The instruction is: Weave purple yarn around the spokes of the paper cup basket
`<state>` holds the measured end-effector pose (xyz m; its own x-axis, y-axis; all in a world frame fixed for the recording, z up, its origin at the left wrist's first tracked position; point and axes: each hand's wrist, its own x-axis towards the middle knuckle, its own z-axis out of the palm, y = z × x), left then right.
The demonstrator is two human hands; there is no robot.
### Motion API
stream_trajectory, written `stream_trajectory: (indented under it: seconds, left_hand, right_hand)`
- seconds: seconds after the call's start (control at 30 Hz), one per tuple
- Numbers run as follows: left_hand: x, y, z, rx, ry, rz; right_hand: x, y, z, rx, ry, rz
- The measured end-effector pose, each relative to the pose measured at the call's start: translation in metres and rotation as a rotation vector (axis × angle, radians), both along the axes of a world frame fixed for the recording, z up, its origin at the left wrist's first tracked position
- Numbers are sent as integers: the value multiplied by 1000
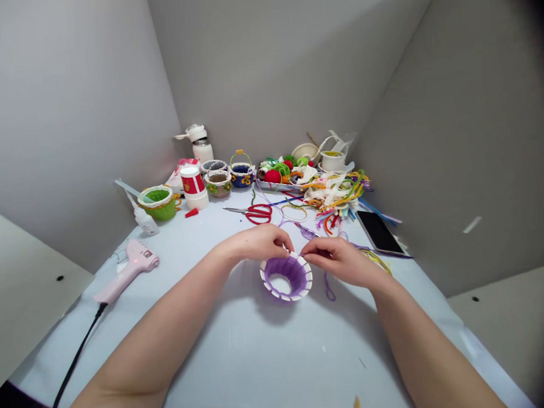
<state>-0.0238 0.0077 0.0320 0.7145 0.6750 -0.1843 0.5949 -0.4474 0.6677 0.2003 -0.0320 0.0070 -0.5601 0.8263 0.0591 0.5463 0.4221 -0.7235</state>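
Observation:
A small basket [297, 274] with purple yarn woven inside and white slats round its rim is tilted toward me over the table. My left hand [270, 242] is closed on the far rim, its fingertips at the slats. At the rim's right side, my right hand [334, 256] is pinched on a thin purple yarn that runs to the basket. A loop of purple yarn [330, 288] hangs below that hand. More purple yarn trails away behind the hands toward the back of the table.
Red-handled scissors [258, 214] lie beyond my hands. A pink glue gun [129, 271] with a black cord rests at left, near a glue bottle [145, 223] and a green basket [160, 206]. At right are a phone [380, 232] and a pile of colourful yarn [334, 192].

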Motion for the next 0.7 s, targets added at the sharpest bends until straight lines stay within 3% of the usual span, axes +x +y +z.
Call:
stream_trajectory:
  seconds: [0.33,0.7]
  left_hand:
    - [4,-2,-3,-30,-22,78]
    - [-2,0,2,21,41,73]
  right_hand:
    - [-3,-9,13,119,18,3]
    - [3,-8,4,45,4,52]
